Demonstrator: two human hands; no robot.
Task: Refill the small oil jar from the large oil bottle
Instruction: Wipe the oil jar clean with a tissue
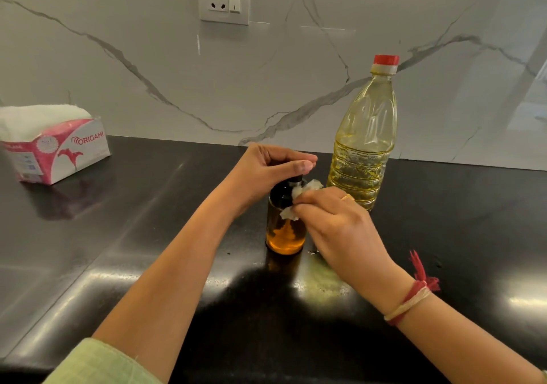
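The small oil jar (286,227) stood upright on the black counter (154,206), its long axis vertical and its dark top pointing straight up, amber oil filling its lower part. The left hand (266,170) came in from seven o'clock and curled down over the jar's top, fingers closed around the cap, which it hid. The right hand (340,230), entering from five o'clock, sat at the jar's three o'clock side and pinched a crumpled white tissue (299,197) against the jar's shoulder. The large oil bottle (365,135) stood upright at about one o'clock from the jar, red cap on and pointing up, near the marble wall (148,58). A tissue pack (53,144) lay well apart at ten o'clock.
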